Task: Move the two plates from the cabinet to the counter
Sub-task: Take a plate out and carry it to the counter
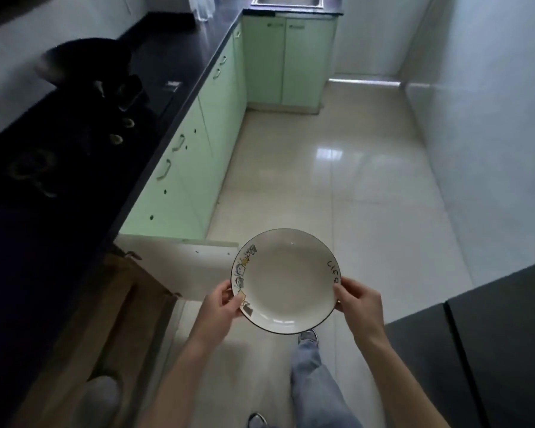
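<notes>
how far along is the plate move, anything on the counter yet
Done: the cabinet door stands open and one plate is out. In hand: left hand and right hand grip it by opposite rims over the floor. Left: set it on the dark counter, where I see no plate, then fetch the second, not clearly in view.
</notes>
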